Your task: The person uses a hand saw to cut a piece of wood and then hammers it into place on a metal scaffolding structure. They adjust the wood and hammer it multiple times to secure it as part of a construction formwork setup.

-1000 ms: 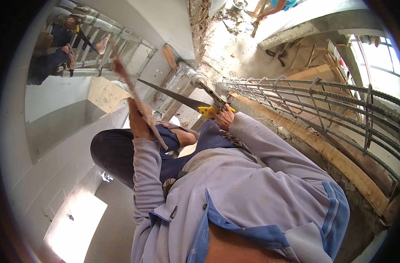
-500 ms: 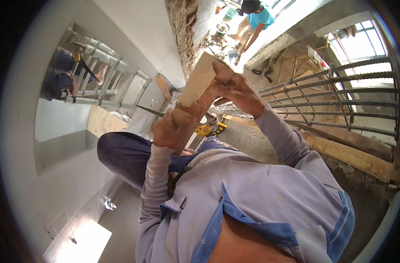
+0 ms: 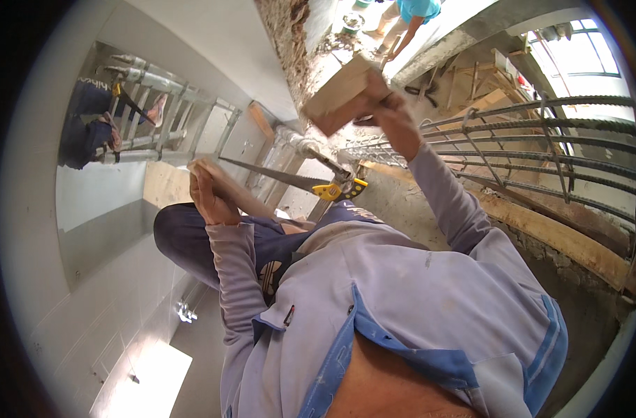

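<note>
My right hand [image 3: 396, 118], raised ahead and right of centre, grips a pale, flat wooden block [image 3: 340, 87] by its right end; motion blurs it. Lower and to the left, my left hand [image 3: 213, 203] closes on a narrower wooden offcut [image 3: 229, 187], slanting above my left thigh. The two pieces are apart. Between and below my hands lies a handsaw [image 3: 283, 177] with a yellow and black handle, its toothed blade pointing left. Neither hand touches the saw. What supports it is partly hidden.
A cage of ribbed steel bars [image 3: 534, 129] runs along my right, above a long timber plank [image 3: 555, 244]. Metal pipes and rungs [image 3: 161, 143] stand at left. Ahead, a co-worker in a turquoise shirt [image 3: 419, 8] holds a long handle near rubble and a bucket [image 3: 353, 23].
The wooden pieces, together before, are now separated. My right hand has moved up and ahead with the block; my left has moved left and down with the offcut. More of the saw shows.
</note>
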Tool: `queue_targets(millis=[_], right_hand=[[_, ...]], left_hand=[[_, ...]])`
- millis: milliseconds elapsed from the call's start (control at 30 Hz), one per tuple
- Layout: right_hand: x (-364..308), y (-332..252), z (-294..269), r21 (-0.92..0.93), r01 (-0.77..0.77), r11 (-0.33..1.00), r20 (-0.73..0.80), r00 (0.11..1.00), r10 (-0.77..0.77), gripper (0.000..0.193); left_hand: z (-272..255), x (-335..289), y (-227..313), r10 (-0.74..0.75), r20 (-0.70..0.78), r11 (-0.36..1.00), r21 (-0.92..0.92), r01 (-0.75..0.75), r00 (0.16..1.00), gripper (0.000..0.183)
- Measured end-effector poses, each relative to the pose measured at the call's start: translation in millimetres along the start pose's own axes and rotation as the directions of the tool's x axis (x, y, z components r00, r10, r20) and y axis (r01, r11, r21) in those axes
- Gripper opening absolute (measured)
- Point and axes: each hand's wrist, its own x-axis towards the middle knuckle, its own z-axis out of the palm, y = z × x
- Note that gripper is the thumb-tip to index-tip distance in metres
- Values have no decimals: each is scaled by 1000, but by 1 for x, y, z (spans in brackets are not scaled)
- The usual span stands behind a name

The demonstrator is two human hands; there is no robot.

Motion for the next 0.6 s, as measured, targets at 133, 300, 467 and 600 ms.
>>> queue_targets(millis=[133,300,467,600], right_hand=[[-26,76,74,-627,136,767,414,892,181,55],[10,279,101,-782,183,596,382,896,227,25],[63,378,44,-716,582,385,641,767,31,23],[29,310,90,-930,185,317,290,899,327,34]], left_hand=[[-5,-2,9,33,-273,952,301,53,961,41],[2,-23,6,-65,-392,943,276,185,918,41],[8,-41,0,-107,-238,946,275,173,965,41],[-18,-64,-6,-35,-319,954,272,127,947,31]])
